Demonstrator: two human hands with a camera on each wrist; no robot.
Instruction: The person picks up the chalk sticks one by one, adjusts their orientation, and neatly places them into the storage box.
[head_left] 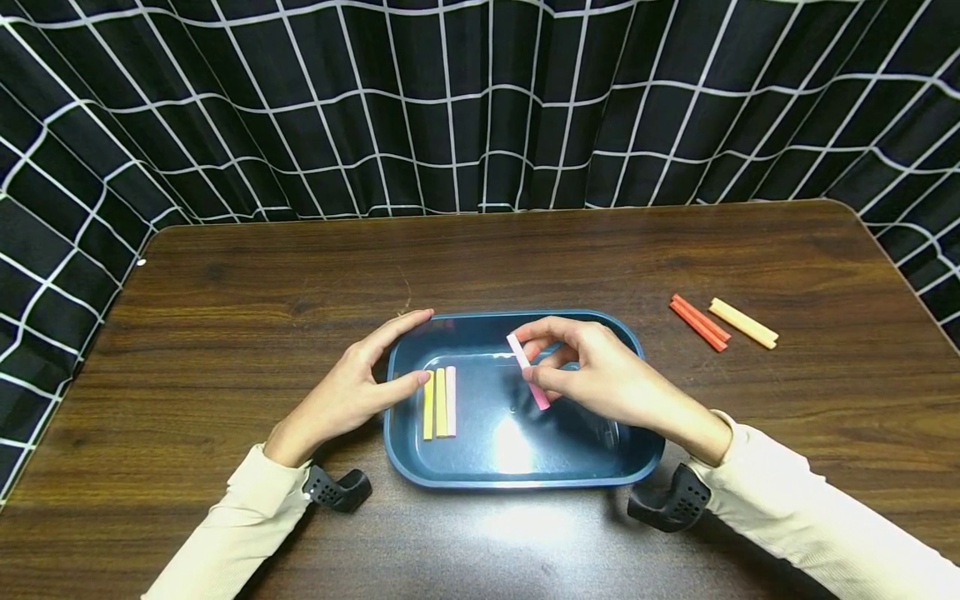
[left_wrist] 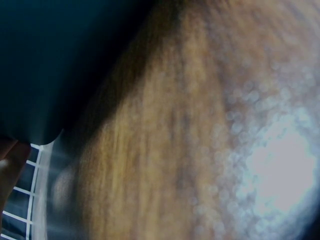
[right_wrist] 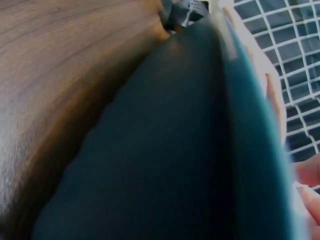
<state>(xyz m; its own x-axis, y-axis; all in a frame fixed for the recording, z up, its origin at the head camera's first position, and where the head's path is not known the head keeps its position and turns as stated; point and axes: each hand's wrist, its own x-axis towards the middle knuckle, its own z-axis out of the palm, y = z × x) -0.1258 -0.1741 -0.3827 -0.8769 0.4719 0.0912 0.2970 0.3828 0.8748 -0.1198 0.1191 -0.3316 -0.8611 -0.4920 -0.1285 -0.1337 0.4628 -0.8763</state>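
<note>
In the head view my right hand (head_left: 600,367) pinches a slim pink stick (head_left: 538,393), paler at its upper end, between thumb and fingers over a blue plastic tray (head_left: 525,483). The stick leans, its upper end to the left. My left hand (head_left: 348,396) spreads over the tray's left rim with fingers fairly straight. Its thumb tip is at the top of a yellow stick (head_left: 428,412); whether it touches is unclear. Beside that stick lie another yellow stick (head_left: 441,408) and a pale pink stick (head_left: 451,404). The tray's side wall (right_wrist: 165,150) fills much of the right wrist view.
On the brown wooden table (head_left: 247,308), right of the tray, lie red-orange sticks (head_left: 699,322) and pale yellow sticks (head_left: 742,323), each group side by side. A black curtain with white grid lines (head_left: 465,108) hangs behind the table. Black bands (head_left: 671,500) circle both wrists.
</note>
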